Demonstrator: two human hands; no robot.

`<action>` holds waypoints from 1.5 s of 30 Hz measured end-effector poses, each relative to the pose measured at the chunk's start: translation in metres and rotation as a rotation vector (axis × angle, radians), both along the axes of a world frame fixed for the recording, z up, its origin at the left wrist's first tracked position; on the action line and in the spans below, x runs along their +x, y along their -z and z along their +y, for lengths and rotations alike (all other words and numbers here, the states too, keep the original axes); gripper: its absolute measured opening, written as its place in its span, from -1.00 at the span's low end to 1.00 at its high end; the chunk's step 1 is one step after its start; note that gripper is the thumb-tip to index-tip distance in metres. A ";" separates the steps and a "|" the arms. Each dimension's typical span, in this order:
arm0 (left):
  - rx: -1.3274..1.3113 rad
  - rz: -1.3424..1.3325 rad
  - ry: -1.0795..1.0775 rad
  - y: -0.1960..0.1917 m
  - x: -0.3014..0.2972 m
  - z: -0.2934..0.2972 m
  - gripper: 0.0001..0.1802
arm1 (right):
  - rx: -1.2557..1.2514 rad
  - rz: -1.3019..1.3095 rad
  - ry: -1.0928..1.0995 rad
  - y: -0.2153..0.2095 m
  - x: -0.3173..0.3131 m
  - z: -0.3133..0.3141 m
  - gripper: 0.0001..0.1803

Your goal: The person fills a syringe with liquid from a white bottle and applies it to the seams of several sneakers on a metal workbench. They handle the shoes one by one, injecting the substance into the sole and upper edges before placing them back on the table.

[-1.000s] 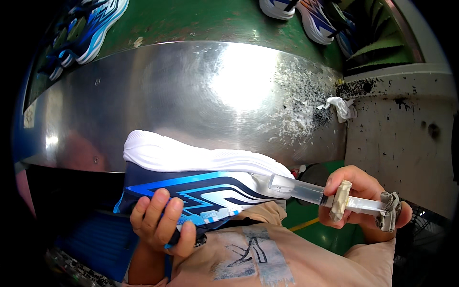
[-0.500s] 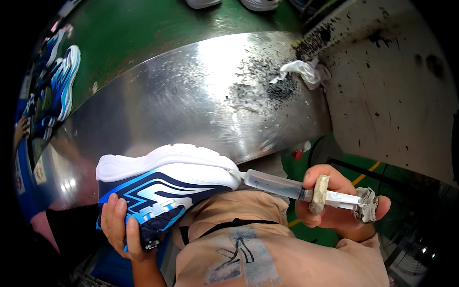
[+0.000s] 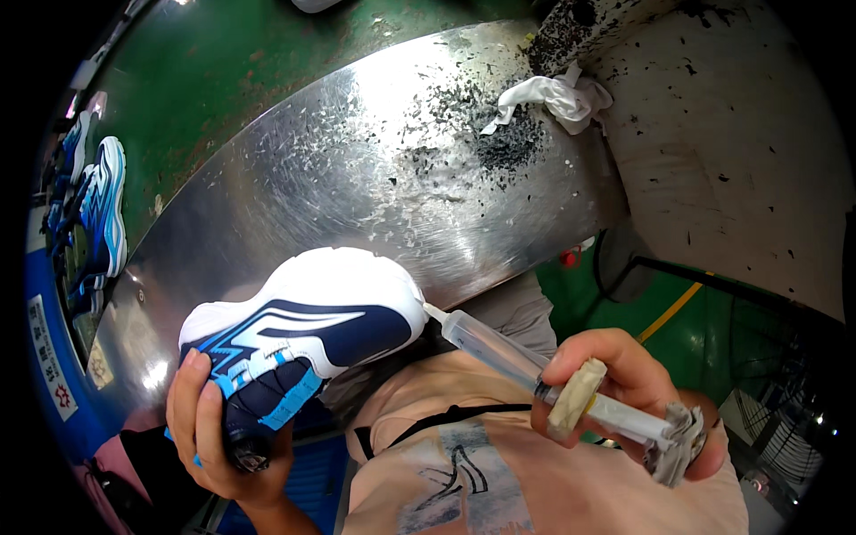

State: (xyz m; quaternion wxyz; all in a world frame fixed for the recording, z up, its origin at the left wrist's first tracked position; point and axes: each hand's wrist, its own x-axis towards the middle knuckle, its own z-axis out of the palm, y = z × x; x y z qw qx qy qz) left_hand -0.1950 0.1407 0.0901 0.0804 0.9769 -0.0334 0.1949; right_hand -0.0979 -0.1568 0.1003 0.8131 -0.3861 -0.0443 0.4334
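My left hand [image 3: 218,437] is wrapped round the collar end of a sneaker [image 3: 294,334], which is navy, white and light blue with a thick white sole. The shoe is held on its side, toe to the right. In my right hand [image 3: 624,374] is a clear syringe [image 3: 495,346], with fingers at its taped flange and the thumb at the wrapped end of the plunger. The tip of the syringe meets the edge of the sole at the shoe's right end. Whether anything flows from the tip I cannot tell.
Beyond the shoe lies a metal tabletop [image 3: 357,178] strewn with black crumbs. A crumpled white cloth [image 3: 566,100] rests beside a stained grey panel [image 3: 722,152]. More blue sneakers [image 3: 105,205] stand at the far left, over a blue structure [image 3: 53,348].
The sneaker has tilted in my left hand, showing more of its upper and less of its sole. My right hand has moved slightly down, and the syringe now slants more steeply.
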 end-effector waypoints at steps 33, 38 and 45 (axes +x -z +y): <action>-0.254 -0.008 -0.410 0.017 0.277 0.143 -0.13 | -0.515 -1.259 0.077 0.077 0.066 0.015 0.11; -0.367 -0.017 -0.563 0.020 0.361 0.090 -0.18 | -0.609 -1.516 0.104 0.089 0.066 0.020 0.06; -1.488 -0.047 -0.033 0.044 0.325 0.095 -0.29 | -0.570 -1.614 0.093 0.088 0.070 0.026 0.11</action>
